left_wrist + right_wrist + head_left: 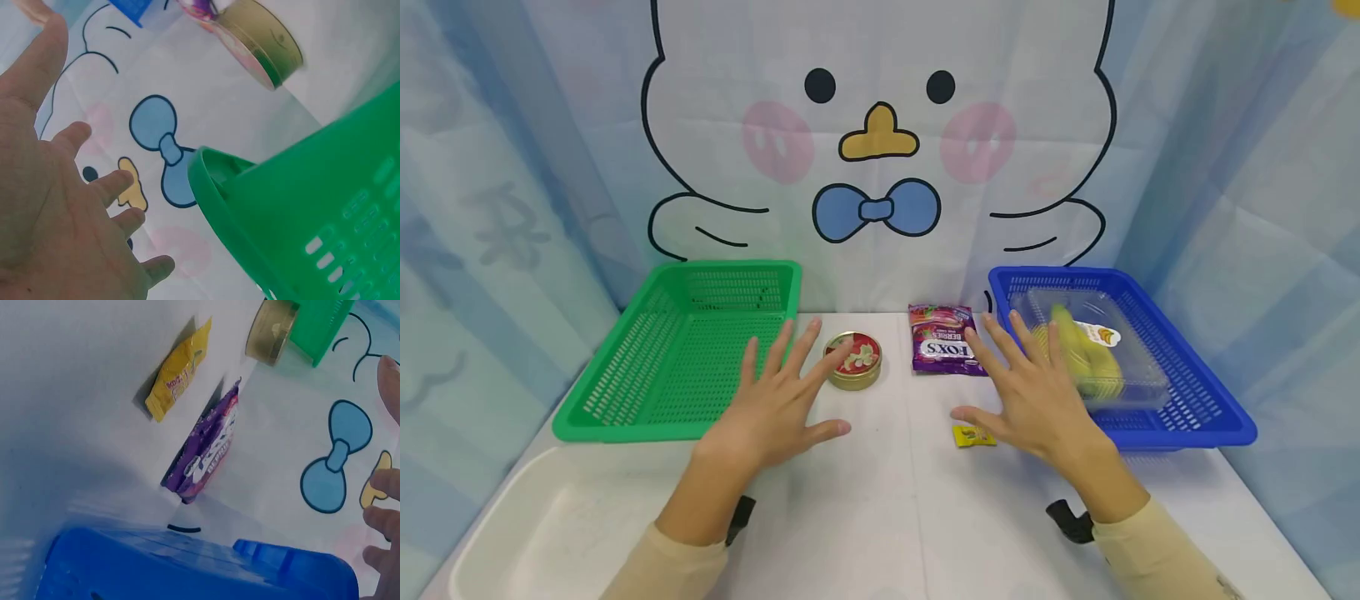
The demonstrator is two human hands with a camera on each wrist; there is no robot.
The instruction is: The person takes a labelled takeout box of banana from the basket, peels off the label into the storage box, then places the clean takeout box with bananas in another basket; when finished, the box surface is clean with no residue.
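Both hands hover palm down over the white table with fingers spread, holding nothing. My left hand (767, 408) is between the green basket (677, 435) and a round tin (854, 375) with a red lid; its fingers overlap both in the head view. My right hand (1037, 400) is beside the blue basket (1180, 438), close to a purple bag of Fox's berries candy (936, 337) and a small yellow wrapped candy (974, 437). Inside the blue basket sits a clear plastic box (1138, 375) of bananas (1093, 358).
A white tray (497, 533) lies at the front left, below the green basket. Behind the table hangs a curtain (880, 50) with a cartoon bird, and pale blue curtains (1285, 250) enclose the sides. Black straps (1071, 523) show at both wrists.
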